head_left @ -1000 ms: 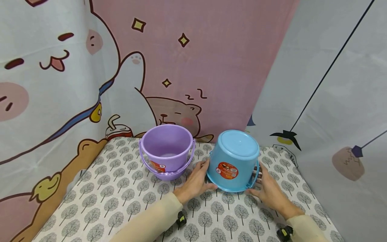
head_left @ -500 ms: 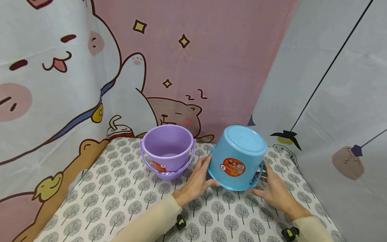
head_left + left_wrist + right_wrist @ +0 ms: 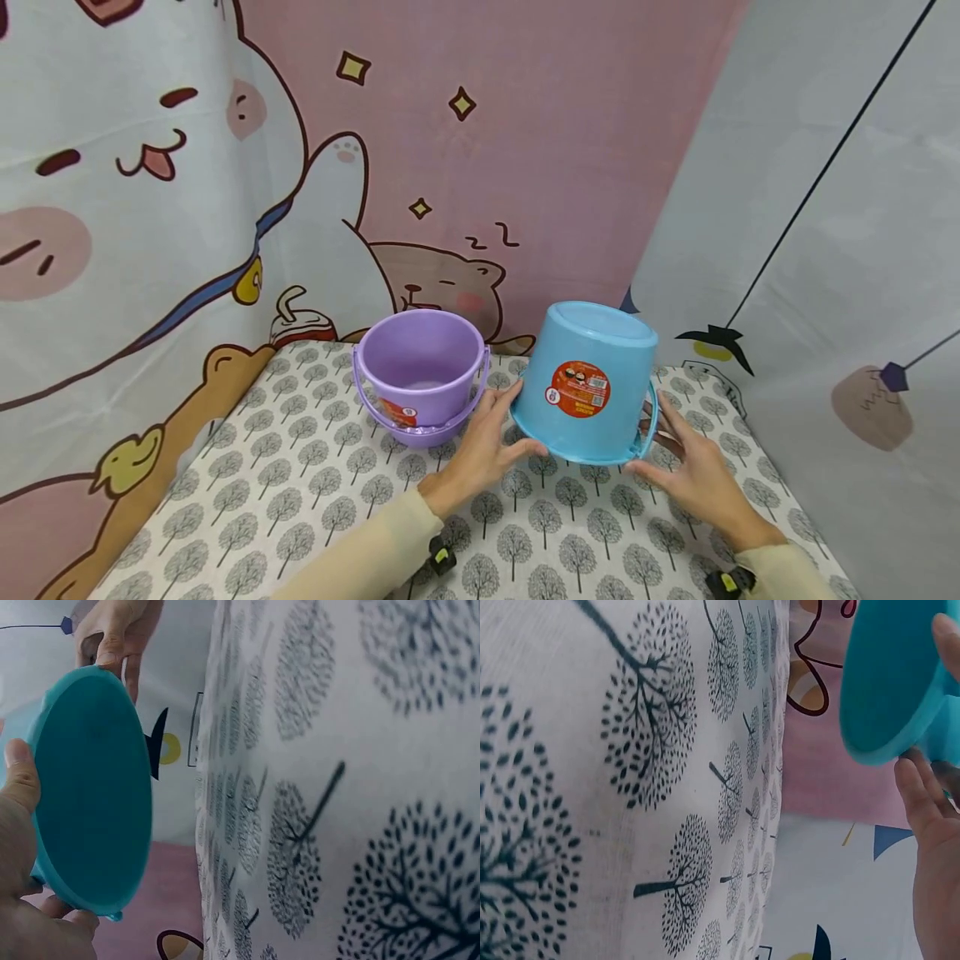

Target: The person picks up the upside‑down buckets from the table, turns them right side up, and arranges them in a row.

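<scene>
A light blue plastic bucket (image 3: 592, 346) is upside down in the head view, its flat base up and tipped a little away from me. My left hand (image 3: 483, 446) grips its rim on the left, thumb at the front of the edge. On the other side my right hand (image 3: 697, 475) holds the rim near the blue handle (image 3: 652, 425). A red oval label (image 3: 577, 389) faces me, its print inverted. In the left wrist view the bucket's hollow inside (image 3: 94, 787) shows, with a gap between rim and tabletop.
A purple bucket (image 3: 420, 350) stands upright left of the blue one, its handle (image 3: 420, 432) hanging down in front. Tree-patterned cloth (image 3: 322, 483) covers the table. Behind it hangs a cartoon-printed curtain (image 3: 570, 167), with a pale side curtain (image 3: 847, 233) on the right.
Both hands have raised the blue bucket and shifted it slightly right. Its base has tipped farther back, so more of its front side shows. The purple bucket has stayed put.
</scene>
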The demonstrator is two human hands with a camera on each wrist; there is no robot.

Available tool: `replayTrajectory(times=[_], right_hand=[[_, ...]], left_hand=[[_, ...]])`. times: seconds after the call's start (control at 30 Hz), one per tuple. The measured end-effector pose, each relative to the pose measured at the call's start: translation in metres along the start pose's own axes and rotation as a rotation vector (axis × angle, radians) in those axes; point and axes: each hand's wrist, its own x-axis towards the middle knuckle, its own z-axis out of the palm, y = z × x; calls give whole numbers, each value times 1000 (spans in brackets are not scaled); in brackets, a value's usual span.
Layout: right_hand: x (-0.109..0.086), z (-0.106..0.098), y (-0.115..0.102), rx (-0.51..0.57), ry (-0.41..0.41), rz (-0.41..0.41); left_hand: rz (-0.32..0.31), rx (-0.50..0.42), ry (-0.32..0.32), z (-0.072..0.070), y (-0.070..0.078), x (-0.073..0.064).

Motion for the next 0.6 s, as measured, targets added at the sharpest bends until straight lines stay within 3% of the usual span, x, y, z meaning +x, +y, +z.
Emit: replayTrajectory(times=[0.27,0.6], right_hand=[[-1,3,-3,53,133,-188],[3,4,-10,-33,250,-312]], left_hand=[[31,-35,27,-1,1,-5],[132,-26,136,5,4,-8]])
